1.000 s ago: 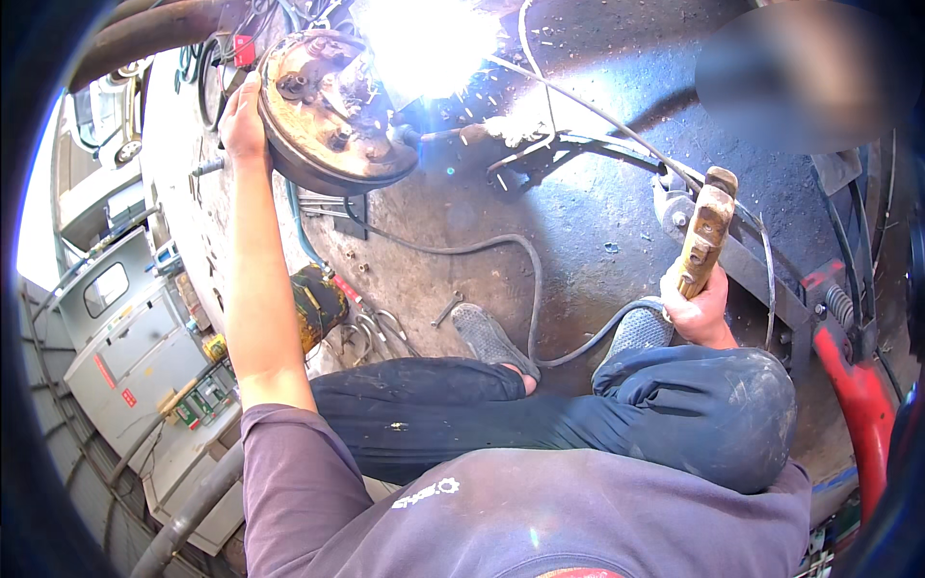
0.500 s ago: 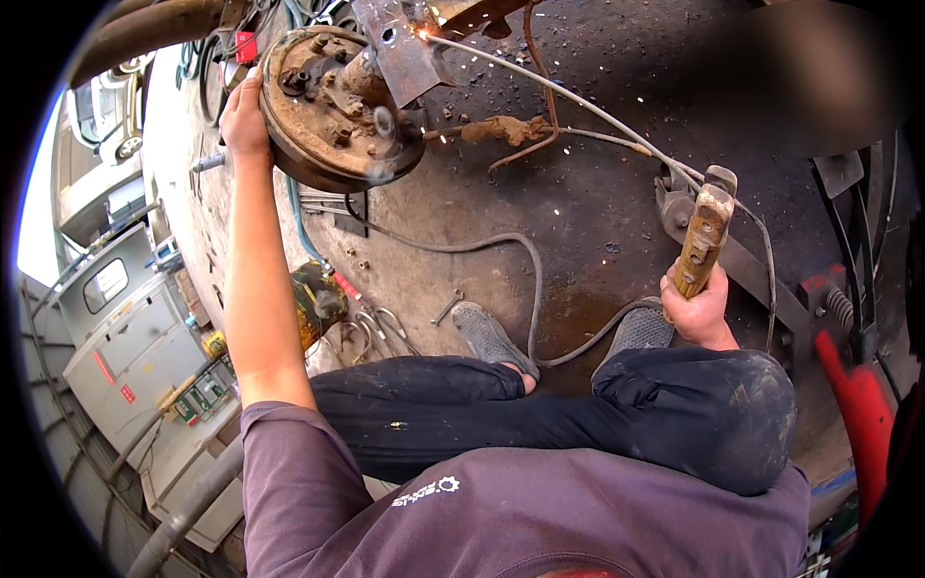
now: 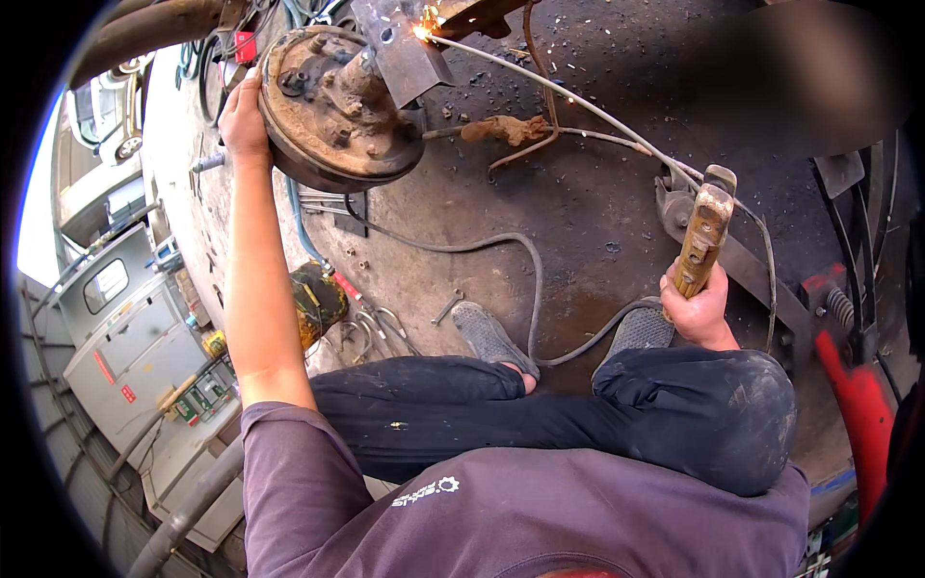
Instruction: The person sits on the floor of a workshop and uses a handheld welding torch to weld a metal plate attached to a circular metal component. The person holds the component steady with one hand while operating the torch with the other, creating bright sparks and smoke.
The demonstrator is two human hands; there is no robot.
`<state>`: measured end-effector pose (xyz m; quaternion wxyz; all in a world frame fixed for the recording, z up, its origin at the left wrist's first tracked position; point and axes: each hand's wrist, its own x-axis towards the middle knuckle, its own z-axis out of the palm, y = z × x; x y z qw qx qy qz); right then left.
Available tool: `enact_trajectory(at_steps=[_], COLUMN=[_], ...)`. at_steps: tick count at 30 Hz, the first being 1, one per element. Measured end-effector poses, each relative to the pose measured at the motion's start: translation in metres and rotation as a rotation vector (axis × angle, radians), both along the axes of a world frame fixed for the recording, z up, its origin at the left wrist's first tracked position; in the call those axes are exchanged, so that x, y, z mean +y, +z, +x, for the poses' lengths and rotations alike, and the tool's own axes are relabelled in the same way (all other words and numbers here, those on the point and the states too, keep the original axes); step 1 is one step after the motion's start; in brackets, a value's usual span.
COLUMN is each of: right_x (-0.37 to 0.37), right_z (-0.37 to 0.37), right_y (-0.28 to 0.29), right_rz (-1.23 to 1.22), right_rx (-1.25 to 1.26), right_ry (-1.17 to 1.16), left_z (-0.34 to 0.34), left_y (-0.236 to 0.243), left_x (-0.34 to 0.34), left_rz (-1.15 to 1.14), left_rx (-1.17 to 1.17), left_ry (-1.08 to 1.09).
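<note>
A round, rusty drum [image 3: 308, 149] is seen at the upper left, tilted, its face of bolts and lumps turned toward the view. Its left rim is touched by the left hand [image 3: 246, 125], which is reached out on a bare forearm; whether the fingers are hooked behind the rim cannot be told. Against the drum's upper right side a grey steel plate [image 3: 403, 60] with a hole in it is set, partly cut off by the top edge. At the plate's right side, orange sparks [image 3: 427, 27] are thrown from the tip of a long, thin welding rod [image 3: 559, 91]. The rod is slanted down to the right, its other end borne by a worn, yellow-brown electrode holder [image 3: 705, 239]. That holder is grasped in the right hand [image 3: 696, 310], with the fingers closed around its lower end, just above the dark trousers [image 3: 694, 414] of a seated or squatting person. A grey cable [image 3: 535, 289] is looped over the stained floor [image 3: 453, 202] near two grey shoes [image 3: 487, 337]. Beside the left shoe a loose bolt [image 3: 446, 308] can be seen.
</note>
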<state>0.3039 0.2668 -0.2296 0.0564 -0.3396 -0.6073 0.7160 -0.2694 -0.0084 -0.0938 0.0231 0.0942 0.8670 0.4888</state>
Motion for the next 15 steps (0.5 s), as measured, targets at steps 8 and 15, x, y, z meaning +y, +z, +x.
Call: enact_trajectory(at_steps=[8, 15], right_x=[0.0007, -0.0013], right_z=[0.0023, 0.0046], right_y=[-0.0041, -0.0007], right_rz=[0.01, -0.104], right_rx=[0.025, 0.111], right_ry=[0.014, -0.051], left_z=[-0.004, -0.0006], left_y=[-0.0017, -0.0008], left_x=[-0.006, -0.0016], left_rz=[-0.006, -0.023], left_rx=[0.03, 0.006], left_ry=[-0.046, 0.009])
